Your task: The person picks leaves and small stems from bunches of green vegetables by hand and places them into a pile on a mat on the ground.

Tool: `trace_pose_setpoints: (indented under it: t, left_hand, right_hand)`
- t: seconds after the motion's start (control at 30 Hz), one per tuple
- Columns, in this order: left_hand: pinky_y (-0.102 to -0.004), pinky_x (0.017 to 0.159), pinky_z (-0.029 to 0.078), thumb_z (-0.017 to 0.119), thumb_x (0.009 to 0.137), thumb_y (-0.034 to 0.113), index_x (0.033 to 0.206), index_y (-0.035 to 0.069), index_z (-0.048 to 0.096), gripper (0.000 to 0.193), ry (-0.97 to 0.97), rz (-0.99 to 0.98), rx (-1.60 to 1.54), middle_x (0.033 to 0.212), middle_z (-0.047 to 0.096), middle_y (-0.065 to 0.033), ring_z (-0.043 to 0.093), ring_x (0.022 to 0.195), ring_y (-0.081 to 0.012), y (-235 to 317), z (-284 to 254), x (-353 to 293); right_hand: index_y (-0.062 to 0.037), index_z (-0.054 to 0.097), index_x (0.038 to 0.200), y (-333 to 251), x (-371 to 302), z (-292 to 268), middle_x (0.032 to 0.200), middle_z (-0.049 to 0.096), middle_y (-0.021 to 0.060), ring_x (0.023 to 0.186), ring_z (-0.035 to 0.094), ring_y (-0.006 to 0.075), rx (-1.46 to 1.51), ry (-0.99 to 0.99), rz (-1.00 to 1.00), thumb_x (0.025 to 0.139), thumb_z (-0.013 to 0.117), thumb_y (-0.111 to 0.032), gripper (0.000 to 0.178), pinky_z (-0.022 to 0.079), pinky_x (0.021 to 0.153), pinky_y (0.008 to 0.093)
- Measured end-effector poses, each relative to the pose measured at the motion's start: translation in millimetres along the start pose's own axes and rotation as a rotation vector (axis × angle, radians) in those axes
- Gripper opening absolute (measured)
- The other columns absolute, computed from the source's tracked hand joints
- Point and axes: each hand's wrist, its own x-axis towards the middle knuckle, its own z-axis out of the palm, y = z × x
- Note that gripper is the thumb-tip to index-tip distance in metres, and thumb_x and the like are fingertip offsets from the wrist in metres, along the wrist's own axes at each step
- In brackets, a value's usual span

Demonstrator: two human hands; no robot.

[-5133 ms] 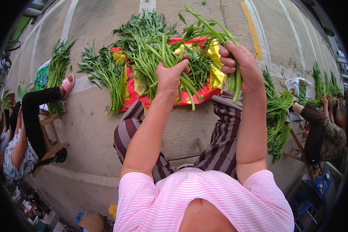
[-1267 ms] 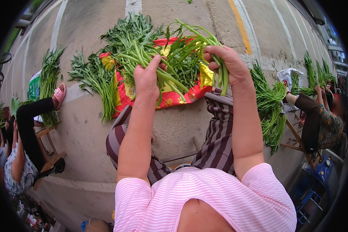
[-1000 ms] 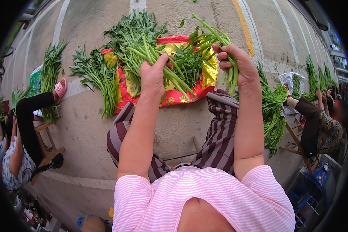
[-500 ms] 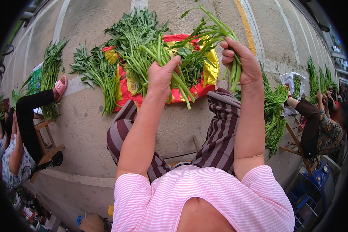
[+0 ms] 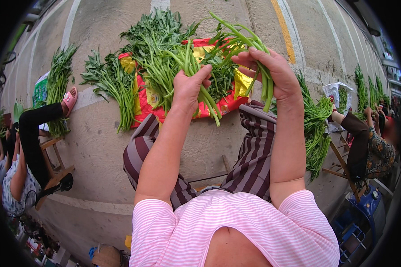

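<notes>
My left hand (image 5: pixel 187 89) is closed round a bunch of water spinach (image 5: pixel 209 103), its cut stem ends pointing down toward me. In my right hand (image 5: pixel 278 73) are a few long stalks of water spinach (image 5: pixel 266 91), held against the palm by the thumb, with the fingers loosely curled. Their leafy ends reach left toward the other bunch. Beneath both hands lies a red and yellow plastic sheet (image 5: pixel 229 106). A big heap of leafy water spinach (image 5: pixel 153 38) covers its left part, and loose leaves (image 5: pixel 222 82) lie between the hands.
Another bundle (image 5: pixel 120 95) lies at the sheet's left edge. Greens (image 5: pixel 316 120) also lie beyond my right arm. People sit on wooden stools at the left (image 5: pixel 55 178) and right (image 5: pixel 341 164). A blue wheeled frame (image 5: pixel 365 209) stands at lower right.
My right hand has turned and its fingers have loosened; its stalks have swung slightly left and down. My left hand has shifted very little, still gripping its bunch.
</notes>
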Motion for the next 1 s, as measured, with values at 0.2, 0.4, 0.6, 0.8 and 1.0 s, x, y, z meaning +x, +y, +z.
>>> trace_pose_setpoints:
  t: [0.2, 0.4, 0.6, 0.8, 1.0]
  left_hand:
    - [-0.0228, 0.056, 0.049, 0.082, 0.073, 0.011, 0.094, 0.005, 0.062, 0.03, 0.017, 0.037, 0.003, 0.083, 0.065, -0.0016, 0.059, 0.065, -0.0089, -3, 5, -4]
    - [-0.0249, 0.058, 0.046, 0.083, 0.07, 0.008, 0.104, 0.002, 0.061, 0.041, 0.04, 0.037, 0.109, 0.084, 0.064, -0.0025, 0.058, 0.067, -0.0101, -13, 6, -2]
    - [-0.0242, 0.056, 0.044, 0.081, 0.072, 0.009, 0.1, 0.003, 0.065, 0.033, 0.031, 0.102, 0.167, 0.081, 0.065, -0.0022, 0.054, 0.061, -0.0081, -25, 2, 6]
    - [-0.0246, 0.052, 0.042, 0.077, 0.075, 0.012, 0.091, 0.004, 0.067, 0.021, 0.039, 0.08, 0.166, 0.075, 0.064, -0.0006, 0.052, 0.056, -0.0079, -21, 0, 7]
    - [-0.0257, 0.049, 0.044, 0.069, 0.077, 0.009, 0.092, 0.003, 0.06, 0.019, 0.018, 0.039, 0.096, 0.077, 0.067, -0.0065, 0.054, 0.052, -0.0103, -9, 1, 4]
  right_hand:
    - [0.0018, 0.058, 0.106, -1, -5, 10, 0.094, 0.069, 0.0122, 0.086, 0.07, 0.0209, 0.075, -0.023, 0.014, 0.094, 0.061, -0.017, 0.023, 0.062, 0.072, 0.0321]
    - [0.0008, 0.058, 0.104, -2, -8, 12, 0.091, 0.068, 0.01, 0.081, 0.07, 0.0188, 0.11, -0.068, 0.04, 0.093, 0.061, -0.018, 0.022, 0.062, 0.067, 0.0298]
    - [-0.0004, 0.059, 0.102, -2, -13, 16, 0.088, 0.068, 0.0078, 0.076, 0.07, 0.0159, 0.125, -0.145, 0.046, 0.093, 0.062, -0.018, 0.02, 0.062, 0.064, 0.0286]
    - [0.0002, 0.06, 0.101, -3, -13, 12, 0.087, 0.068, 0.0074, 0.075, 0.07, 0.0153, 0.149, -0.134, 0.024, 0.093, 0.062, -0.018, 0.02, 0.062, 0.064, 0.0285]
    - [0.0018, 0.06, 0.1, -5, -8, -1, 0.088, 0.068, 0.0099, 0.075, 0.07, 0.018, 0.157, -0.046, 0.011, 0.093, 0.061, -0.017, 0.02, 0.062, 0.068, 0.031]
